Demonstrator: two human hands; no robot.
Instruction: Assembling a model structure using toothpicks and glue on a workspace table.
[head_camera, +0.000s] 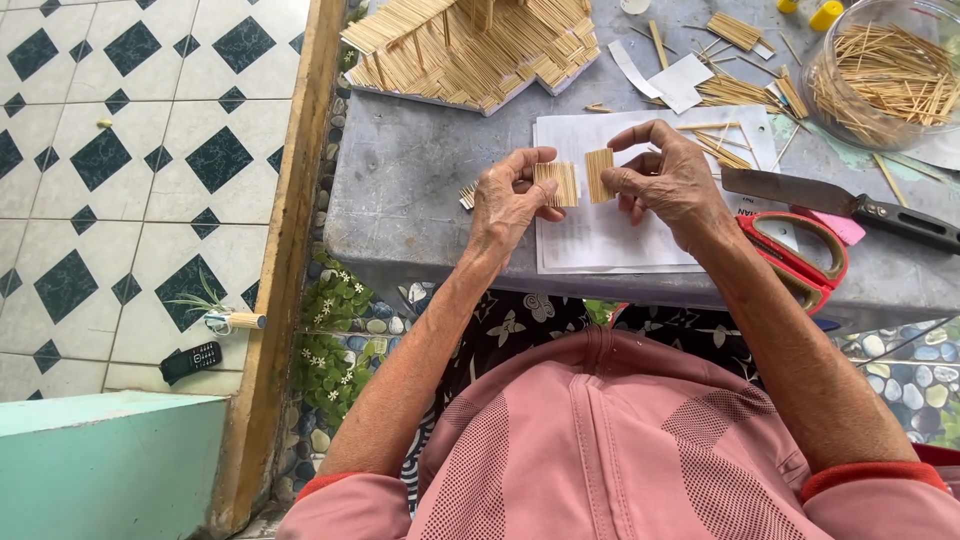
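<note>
Two small flat panels of glued pale wooden sticks are held over the white paper sheet (600, 235) on the grey bench (400, 190): one (557, 184) clamped in the left hand (507, 200) fingers, one (598, 174) in the right hand (668, 180) fingers. A large stick model (470, 50) appears partly built, cut off at the top; loose sticks remain in the clear jar (880, 80).

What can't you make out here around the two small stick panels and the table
Head view only:
- Left hand fingertips: hidden behind its small tan stick panel.
- Red-handled scissors: blades covered by right hand.
- Stick-built model: cut off by top edge.
- White paper sheet: print too small.
</note>
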